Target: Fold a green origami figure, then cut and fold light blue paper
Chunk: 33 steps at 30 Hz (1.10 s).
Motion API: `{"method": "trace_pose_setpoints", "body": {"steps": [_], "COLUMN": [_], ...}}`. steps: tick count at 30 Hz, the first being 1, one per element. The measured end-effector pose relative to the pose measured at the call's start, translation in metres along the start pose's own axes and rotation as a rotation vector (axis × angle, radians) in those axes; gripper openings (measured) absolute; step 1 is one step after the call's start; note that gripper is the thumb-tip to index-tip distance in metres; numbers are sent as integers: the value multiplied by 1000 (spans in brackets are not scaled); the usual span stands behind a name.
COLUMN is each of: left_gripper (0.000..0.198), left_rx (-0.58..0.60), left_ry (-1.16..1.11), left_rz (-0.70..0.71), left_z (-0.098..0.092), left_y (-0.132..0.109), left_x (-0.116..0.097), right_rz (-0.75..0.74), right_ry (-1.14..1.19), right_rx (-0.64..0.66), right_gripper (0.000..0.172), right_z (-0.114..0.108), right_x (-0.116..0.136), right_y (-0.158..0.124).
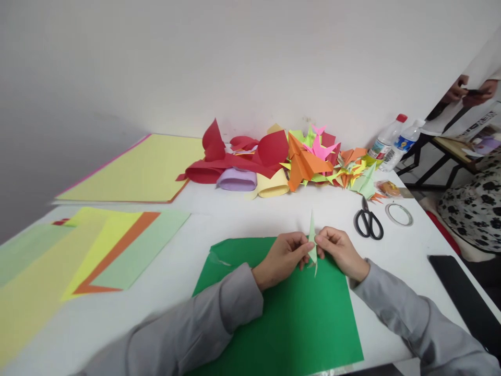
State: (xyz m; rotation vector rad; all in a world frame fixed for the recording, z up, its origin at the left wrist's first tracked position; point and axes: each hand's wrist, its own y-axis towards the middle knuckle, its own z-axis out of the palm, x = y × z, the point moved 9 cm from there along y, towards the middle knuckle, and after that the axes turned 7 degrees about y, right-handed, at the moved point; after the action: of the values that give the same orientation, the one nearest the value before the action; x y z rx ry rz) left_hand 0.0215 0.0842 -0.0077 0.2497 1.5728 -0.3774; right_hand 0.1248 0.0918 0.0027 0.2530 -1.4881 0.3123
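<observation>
Sheet of green (297, 318) is lying nearest, under delicate handwork;
left hand (282, 259) and right hand (340, 251) are pinching folded paper (312, 254) over its far edge, each grip closing on one side; shaping seems underway, the next move calling for light, even pressure.

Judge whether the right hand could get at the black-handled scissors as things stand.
Probably yes: the scissors lie beyond the right hand, and nothing visible blocks the way. That hand is at the pale green folded paper, though, so it would likely have to let go first.
</observation>
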Motion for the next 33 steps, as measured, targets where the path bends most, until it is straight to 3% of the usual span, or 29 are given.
{"method": "trace_pose_setpoints", "body": {"steps": [9,24,33], "left_gripper": [45,37,25], "left_rx": [42,71,112], "left_ry": [41,102,147], "left_rz": [-26,-33,34], "left_z": [5,8,14], "left_y": [1,0,0], "left_x": [0,-2,-8], "right_rz": [-60,-115,-89], "right_ry": [-31,-41,-70], "right_rx": [-86,-115,-102], "right_gripper": [43,39,43], "right_z": [-7,-10,-4], "right_x": [3,3,5], "right_y": [-1,-3,-5]}}
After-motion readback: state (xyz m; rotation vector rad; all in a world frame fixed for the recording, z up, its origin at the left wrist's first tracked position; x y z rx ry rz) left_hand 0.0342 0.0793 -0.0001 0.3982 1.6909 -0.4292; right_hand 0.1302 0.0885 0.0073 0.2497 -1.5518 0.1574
